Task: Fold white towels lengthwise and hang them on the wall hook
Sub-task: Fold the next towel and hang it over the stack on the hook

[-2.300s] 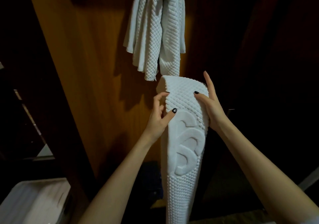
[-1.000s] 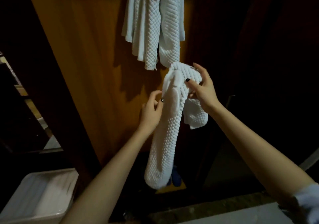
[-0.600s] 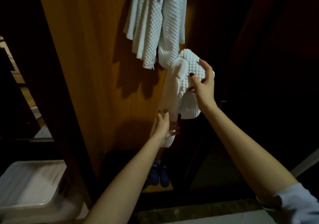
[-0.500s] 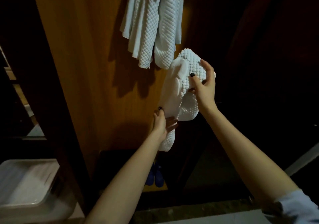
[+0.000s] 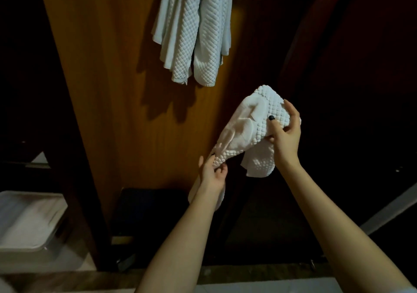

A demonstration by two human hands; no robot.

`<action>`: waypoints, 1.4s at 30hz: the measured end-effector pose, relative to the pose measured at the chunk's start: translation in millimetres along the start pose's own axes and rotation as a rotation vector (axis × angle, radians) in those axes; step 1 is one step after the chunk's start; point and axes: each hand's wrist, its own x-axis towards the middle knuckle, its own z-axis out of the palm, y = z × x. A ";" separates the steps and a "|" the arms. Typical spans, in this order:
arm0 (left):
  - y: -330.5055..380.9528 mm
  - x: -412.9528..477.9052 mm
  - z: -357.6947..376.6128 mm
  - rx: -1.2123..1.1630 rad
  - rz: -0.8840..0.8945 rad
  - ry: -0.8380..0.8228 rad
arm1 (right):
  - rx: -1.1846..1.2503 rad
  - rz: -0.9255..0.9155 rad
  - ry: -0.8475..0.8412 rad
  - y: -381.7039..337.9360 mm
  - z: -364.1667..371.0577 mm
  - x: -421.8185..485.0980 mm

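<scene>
A white bobbled towel point(image 5: 246, 130) is folded into a narrow strip and doubled over in front of the wooden panel. My right hand point(image 5: 285, 134) grips its bunched upper fold, thumb on the front. My left hand point(image 5: 212, 173) pinches the strip lower down, and the tail drops behind my left wrist. Above them, white towels point(image 5: 196, 28) hang in a bundle from the top of the panel; the hook itself is out of sight above the frame.
An orange-brown wooden panel point(image 5: 117, 89) fills the middle, with dark space on both sides. A pale tray-like bin point(image 5: 27, 220) sits at the lower left. A dark box point(image 5: 146, 211) stands on the floor below the panel.
The towel has gone from a long flat strip to a doubled bundle. Both hands and the towel now sit lower and further from the hanging towels than half a second ago.
</scene>
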 end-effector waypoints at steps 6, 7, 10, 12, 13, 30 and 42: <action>19.4 -2.9 -1.2 0.227 0.236 -0.026 | 0.006 0.019 -0.003 5.5 -19.0 -8.1; 22.7 -3.6 -4.1 0.286 0.294 -0.023 | 0.013 0.024 -0.006 5.7 -17.9 -10.3; 42.1 -8.9 -13.6 0.358 0.401 -0.009 | 0.061 0.001 -0.043 6.8 -12.8 -17.9; 63.8 -12.1 -12.4 0.391 0.449 -0.009 | 0.092 -0.017 -0.064 8.0 -7.7 -18.7; 75.6 -13.9 -9.1 0.429 0.481 -0.007 | 0.107 -0.011 -0.073 6.8 -4.2 -17.3; 279.8 -44.7 213.9 0.986 1.243 -0.178 | -0.043 -0.311 -0.066 -96.0 84.0 142.6; 364.1 4.4 366.3 1.170 1.516 -0.263 | -0.200 -0.433 0.122 -143.0 152.8 286.6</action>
